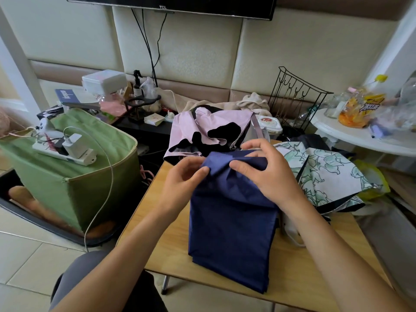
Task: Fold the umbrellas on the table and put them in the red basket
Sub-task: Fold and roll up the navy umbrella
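Observation:
A navy blue umbrella [231,224] lies collapsed on the wooden table [171,251], its cloth running toward me. My left hand [182,179] pinches a fold of the navy cloth at its far end. My right hand [263,170] grips the same cloth just to the right, thumb and fingers curled over it. A pink umbrella [202,129] with a black lining lies loose at the table's far edge. A white umbrella with green flower print [324,174] lies to the right of my right hand. No red basket is in view.
A green fabric box [74,176] with a power strip and charger [72,147] on top stands left of the table. A black wire rack [295,95] and a white round table [364,136] with snack bags sit at the back right. Clutter fills the low shelf behind.

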